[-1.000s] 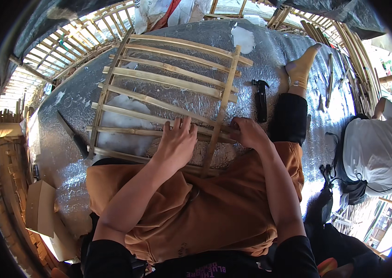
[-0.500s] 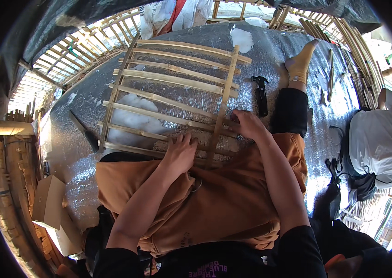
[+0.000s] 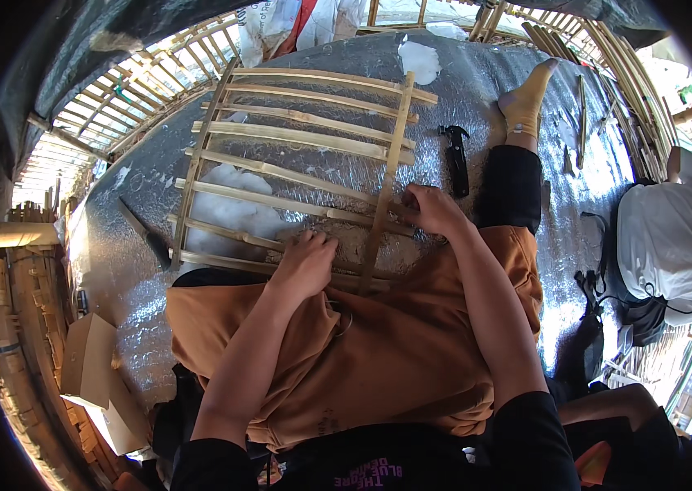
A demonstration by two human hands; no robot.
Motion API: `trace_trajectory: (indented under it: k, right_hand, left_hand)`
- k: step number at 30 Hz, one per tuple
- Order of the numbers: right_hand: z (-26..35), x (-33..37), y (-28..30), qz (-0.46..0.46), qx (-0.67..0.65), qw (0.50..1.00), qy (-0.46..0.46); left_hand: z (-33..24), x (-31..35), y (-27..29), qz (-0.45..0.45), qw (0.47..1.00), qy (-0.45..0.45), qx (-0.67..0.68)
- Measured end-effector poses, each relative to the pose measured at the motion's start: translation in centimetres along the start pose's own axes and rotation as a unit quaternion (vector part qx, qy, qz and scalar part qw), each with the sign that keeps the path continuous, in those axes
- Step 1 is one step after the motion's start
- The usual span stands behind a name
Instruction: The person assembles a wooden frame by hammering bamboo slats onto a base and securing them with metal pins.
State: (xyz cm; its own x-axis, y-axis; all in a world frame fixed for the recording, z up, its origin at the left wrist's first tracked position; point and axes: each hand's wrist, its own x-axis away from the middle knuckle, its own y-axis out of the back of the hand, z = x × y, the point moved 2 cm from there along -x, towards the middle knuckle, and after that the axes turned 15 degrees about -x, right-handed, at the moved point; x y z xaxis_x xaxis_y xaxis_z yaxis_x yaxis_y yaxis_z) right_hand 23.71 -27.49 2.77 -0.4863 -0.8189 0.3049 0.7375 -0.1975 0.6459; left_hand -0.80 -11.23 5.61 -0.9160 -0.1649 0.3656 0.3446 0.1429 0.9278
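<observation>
A ladder-like bamboo slat frame point(image 3: 297, 141) lies across my lap and the floor, its several pale slats fixed between two side strips. My left hand point(image 3: 306, 263) is closed, with its fingers curled on one of the near slats. At the frame's right side, my right hand point(image 3: 434, 211) grips the end of a slat just outside the side strip point(image 3: 387, 196). The fingertips of both hands are partly hidden. Beyond my right hand, a black claw hammer point(image 3: 457, 159) lies on the floor, apart from the frame.
Silvery foil sheeting point(image 3: 137, 315) covers the floor. A dark-handled knife point(image 3: 146, 236) lies left of the frame. At the left stand an open cardboard box point(image 3: 88, 360) and thick bamboo poles point(image 3: 35, 311). A white bag point(image 3: 665, 245) sits at the right. Another person's limb point(image 3: 612, 405) shows lower right.
My left hand has slid slightly left along the slat. My right hand stays at the slat end. Another person's bare limb has come into view at the lower right.
</observation>
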Motion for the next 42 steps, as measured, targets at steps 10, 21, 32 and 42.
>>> trace_trajectory:
  k: [10,21,32,42]
  right_hand:
    - [-0.2,-0.1,0.1,-0.011,0.002,1.0,-0.005]
    - [1.6,0.2,1.0,-0.053,0.042,0.998,0.005]
    - [0.9,-0.2,1.0,-0.077,0.018,0.997,-0.007]
    - [0.2,-0.6,1.2,-0.099,0.015,0.995,0.011]
  left_hand:
    - [0.6,-2.5,0.9,0.104,0.994,-0.029,-0.026]
    - [1.1,-2.5,1.4,0.059,0.997,-0.034,0.023]
    - [1.0,-2.5,1.5,0.056,0.997,-0.033,0.028]
    - [1.0,-2.6,1.8,0.077,0.996,-0.03,0.028]
